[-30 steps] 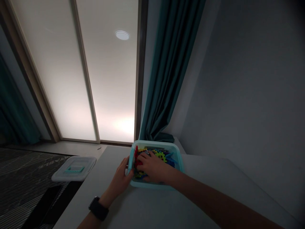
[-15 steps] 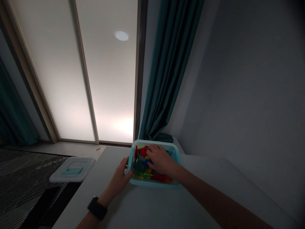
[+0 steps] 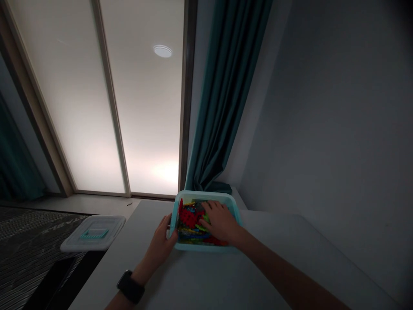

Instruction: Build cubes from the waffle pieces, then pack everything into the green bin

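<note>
A black watch (image 3: 130, 286) sits on the left wrist. The left hand (image 3: 158, 241) is curled around the near left side of a light blue plastic box (image 3: 206, 194), as if keeping it steady. The right hand (image 3: 219, 221) is inside the box, with its fingers a little apart on top of a pile of bright toy pieces (image 3: 189, 215). I can't tell if it is holding one. The step in hand looks like feeling through the pieces, and lifting one out would call for the fingers to close on it. The box sits on a gray counter (image 3: 258, 267). Off to the left, a clear lid (image 3: 93, 234) lies on a dark striped mat (image 3: 32, 241). Farther off hang a teal curtain (image 3: 226, 107) and a tall, glowing door (image 3: 64, 107).
</note>
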{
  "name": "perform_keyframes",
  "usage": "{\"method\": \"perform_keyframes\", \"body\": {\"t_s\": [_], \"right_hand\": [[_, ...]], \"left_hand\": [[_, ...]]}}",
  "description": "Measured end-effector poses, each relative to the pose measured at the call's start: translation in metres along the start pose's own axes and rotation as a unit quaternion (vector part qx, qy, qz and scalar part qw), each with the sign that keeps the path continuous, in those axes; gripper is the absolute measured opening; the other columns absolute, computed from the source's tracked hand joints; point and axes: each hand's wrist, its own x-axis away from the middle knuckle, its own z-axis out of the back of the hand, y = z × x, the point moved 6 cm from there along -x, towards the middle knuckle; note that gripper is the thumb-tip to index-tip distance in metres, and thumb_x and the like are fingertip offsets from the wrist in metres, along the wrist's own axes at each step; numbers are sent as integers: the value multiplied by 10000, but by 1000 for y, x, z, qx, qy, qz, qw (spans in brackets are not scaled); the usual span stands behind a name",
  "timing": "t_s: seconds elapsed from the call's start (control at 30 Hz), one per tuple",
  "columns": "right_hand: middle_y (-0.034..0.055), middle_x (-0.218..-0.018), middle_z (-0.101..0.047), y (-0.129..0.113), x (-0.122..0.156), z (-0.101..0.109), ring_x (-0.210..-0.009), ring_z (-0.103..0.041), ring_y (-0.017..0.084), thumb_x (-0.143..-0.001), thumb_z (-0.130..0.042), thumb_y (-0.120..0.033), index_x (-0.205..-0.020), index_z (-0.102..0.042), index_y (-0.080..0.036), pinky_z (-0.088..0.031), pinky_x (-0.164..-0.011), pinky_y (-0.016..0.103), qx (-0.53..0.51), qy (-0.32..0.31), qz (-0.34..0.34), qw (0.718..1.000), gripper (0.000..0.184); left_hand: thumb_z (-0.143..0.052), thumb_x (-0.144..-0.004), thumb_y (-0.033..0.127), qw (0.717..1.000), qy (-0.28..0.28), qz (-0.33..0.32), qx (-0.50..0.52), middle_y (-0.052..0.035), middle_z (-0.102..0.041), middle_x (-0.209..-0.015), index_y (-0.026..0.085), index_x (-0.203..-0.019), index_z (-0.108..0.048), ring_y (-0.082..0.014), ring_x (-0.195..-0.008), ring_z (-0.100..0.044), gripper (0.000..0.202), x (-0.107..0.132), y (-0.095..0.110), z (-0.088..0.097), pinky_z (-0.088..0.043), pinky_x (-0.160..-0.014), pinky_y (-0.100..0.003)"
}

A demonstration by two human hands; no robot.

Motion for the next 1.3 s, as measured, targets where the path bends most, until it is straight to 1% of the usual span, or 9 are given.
{"method": "perform_keyframes", "body": {"t_s": [0.17, 0.33, 0.43, 0.53, 0.63, 0.77, 0.87, 1.1, 1.3], "right_hand": [[157, -1311, -613, -31, 8, -17, -1210, -547, 350, -948, -529, -462, -1463, -450, -214, -381, -1053, 508, -32, -45, 61, 997, 576], [112, -1363, -613, -18, 16, 8, -1198, -584, 306, -1008, -407, -455, -1485, -433, -261, -433, -1011, 436, -67, -83, 99, 989, 516], [148, -1341, -625, 7, 15, 18, -1214, -571, 331, -1004, -417, -425, -1434, -499, -200, -412, -1029, 457, 1, -46, 22, 999, 493], [212, -1237, -665, 20, 11, 4, -1150, -601, 381, -980, -441, -499, -1368, -561, -136, -443, -965, 493, 59, -78, -67, 993, 545], [216, -1286, -635, 13, 1, -13, -1213, -553, 404, -976, -427, -521, -1389, -543, -158, -433, -970, 538, 29, -82, -77, 993, 562], [153, -1384, -586, 6, -12, -15, -1285, -504, 355, -986, -421, -392, -1415, -527, -215, -384, -1048, 532, -49, -63, -43, 996, 477], [94, -1418, -574, 8, -7, -6, -1306, -501, 318, -962, -486, -457, -1422, -534, -272, -354, -1103, 488, -87, -74, 11, 993, 498], [65, -1593, -364, 0, 23, -4, -1462, -292, 395, -714, -759, -642, -1542, -320, -397, -134, -1186, 633, -126, -86, 134, 979, 969], [118, -1452, -534, 6, 5, -9, -1289, -512, 369, -815, -722, -512, -1487, -437, -313, -394, -1067, 570, -16, -17, 112, 993, 756]], "left_hand": [[-484, -886, 220, 997, 33, -59, -47, -159, -543, -1375, 188, -1498, -374, -320, -1255, -540, 622, 6, 5, 0, -465, -1038, -487], [-430, -933, 205, 988, 25, -118, -92, -152, -473, -1408, 246, -1563, -277, -318, -1294, -497, 649, 10, 14, 1, -437, -1061, -486], [-430, -934, 197, 985, 17, -132, -106, -153, -475, -1379, 250, -1546, -308, -318, -1259, -514, 626, 12, 17, 1, -464, -1025, -478], [-432, -920, 172, 983, 24, -145, -114, -148, -484, -1348, 246, -1532, -321, -316, -1231, -524, 627, 14, 18, 0, -478, -1001, -478], [-427, -916, 162, 981, 40, -153, -115, -145, -487, -1331, 247, -1535, -314, -313, -1221, -524, 635, 14, 18, 0, -485, -988, -477], [-426, -920, 167, 981, 52, -151, -110, -136, -494, -1328, 262, -1546, -306, -310, -1198, -539, 644, 13, 16, 0, -497, -970, -471], [-428, -920, 173, 983, 52, -140, -103, -131, -499, -1326, 271, -1550, -307, -308, -1187, -549, 649, 12, 15, 0, -507, -956, -462], [-433, -912, 182, 985, 29, -131, -106, -130, -490, -1322, 264, -1557, -284, -301, -1182, -549, 667, 10, 15, 2, -512, -954, -456], [-442, -887, 172, 985, 22, -127, -113, -120, -501, -1305, 269, -1553, -293, -293, -1164, -560, 690, 8, 14, 4, -524, -938, -444]]}}
